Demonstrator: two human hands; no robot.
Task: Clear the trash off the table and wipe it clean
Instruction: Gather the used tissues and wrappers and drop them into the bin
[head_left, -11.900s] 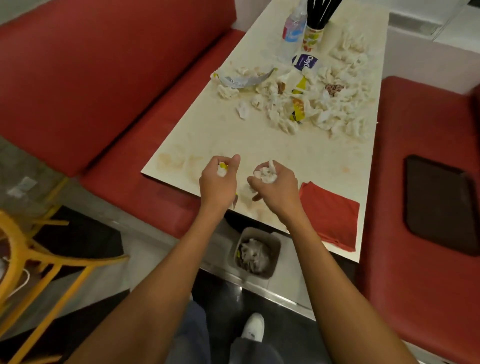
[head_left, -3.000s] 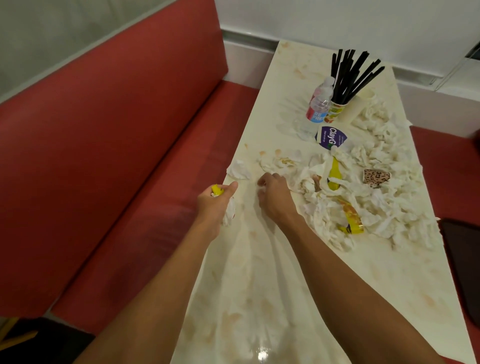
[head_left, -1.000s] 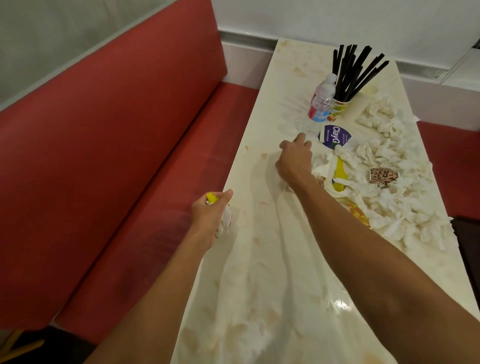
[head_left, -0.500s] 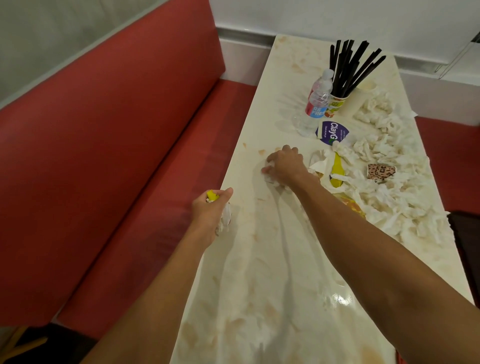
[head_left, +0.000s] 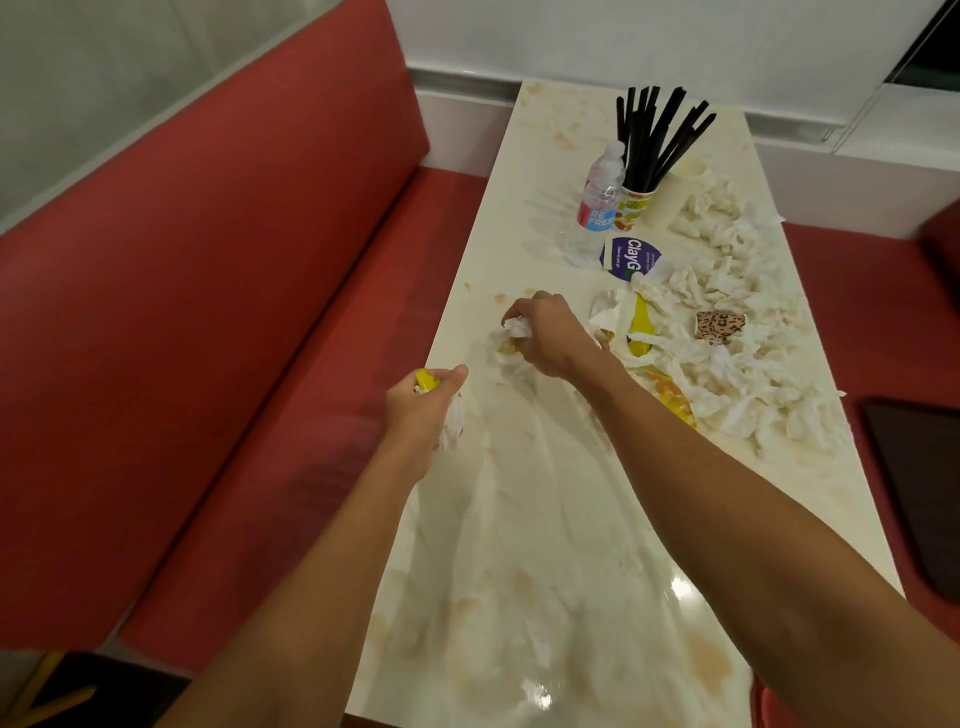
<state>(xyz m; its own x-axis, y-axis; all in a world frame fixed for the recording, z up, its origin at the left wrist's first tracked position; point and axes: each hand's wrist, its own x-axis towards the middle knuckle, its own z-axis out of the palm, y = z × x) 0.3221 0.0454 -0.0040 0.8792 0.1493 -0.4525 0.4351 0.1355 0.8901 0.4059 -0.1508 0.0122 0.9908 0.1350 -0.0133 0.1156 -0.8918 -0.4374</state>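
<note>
Right hand (head_left: 545, 338) has pulled back toward the table's (head_left: 545, 519) left edge, fingers curled round a crumpled tissue (head_left: 517, 328). Left hand (head_left: 423, 410) at that edge is clamped on a yellow scrap (head_left: 427, 381) plus tissue. I'd say we're barely halfway: big tissue pile (head_left: 737, 364) along the right edge, stains unwiped.

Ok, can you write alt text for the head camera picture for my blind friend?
A person's right hand grips a crumpled tissue over a stained white table, while the left hand holds a yellow scrap. A tissue pile, a water bottle and a cup of black straws sit beyond.
</note>
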